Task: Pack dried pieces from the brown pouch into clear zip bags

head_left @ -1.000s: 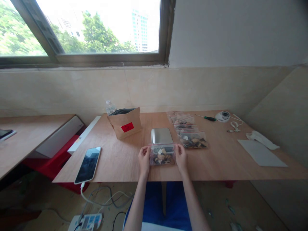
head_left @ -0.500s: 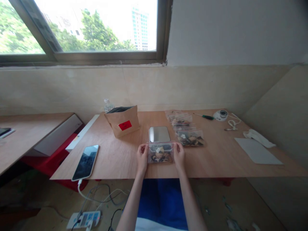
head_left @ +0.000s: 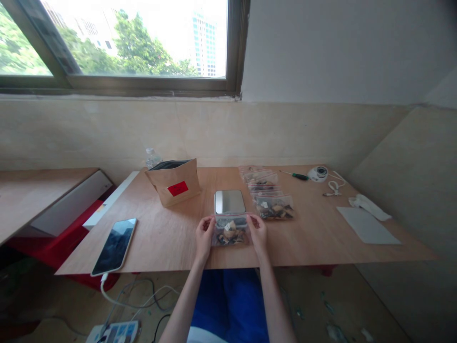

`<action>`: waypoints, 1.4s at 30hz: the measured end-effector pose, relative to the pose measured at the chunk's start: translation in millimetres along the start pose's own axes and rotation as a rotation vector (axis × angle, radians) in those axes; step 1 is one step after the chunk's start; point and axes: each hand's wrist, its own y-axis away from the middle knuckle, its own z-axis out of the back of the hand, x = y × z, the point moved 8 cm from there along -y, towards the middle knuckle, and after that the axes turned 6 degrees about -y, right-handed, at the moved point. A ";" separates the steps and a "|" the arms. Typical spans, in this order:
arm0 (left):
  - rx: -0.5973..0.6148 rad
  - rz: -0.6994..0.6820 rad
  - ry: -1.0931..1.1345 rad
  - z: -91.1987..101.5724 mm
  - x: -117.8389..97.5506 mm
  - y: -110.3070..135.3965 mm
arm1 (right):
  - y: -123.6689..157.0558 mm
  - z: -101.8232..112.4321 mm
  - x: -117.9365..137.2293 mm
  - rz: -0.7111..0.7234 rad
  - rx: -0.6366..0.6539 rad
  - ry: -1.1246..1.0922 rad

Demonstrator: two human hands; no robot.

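Observation:
A small clear zip bag holding dark and tan pieces lies on the wooden table near its front edge. My left hand pinches the bag's upper left corner. My right hand pinches its upper right corner. Just behind the bag sits a small silver scale. To the right of the scale, several filled zip bags lie in an overlapping row running toward the wall.
A brown paper pouch with a red label stands at the back left, a water bottle behind it. A phone on a cable lies at the left. A screwdriver, a round white device and a grey sheet lie at the right.
The view has swung slightly to the right, so everything sits further left in the picture. Both hands stay pinched on the bag's top corners; the bag has hardly moved on the table.

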 end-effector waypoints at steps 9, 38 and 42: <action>-0.021 0.019 -0.012 3.2 3.5 -2.1 | -0.1 3.8 -1.4 -0.004 -0.038 0.014; 0.077 -0.071 -0.069 -6.7 -13.6 5.8 | 2.9 -1.9 2.9 0.020 0.011 0.002; 0.076 -0.069 -0.078 -4.7 -12.2 5.7 | 4.5 -1.6 3.8 0.023 0.005 0.017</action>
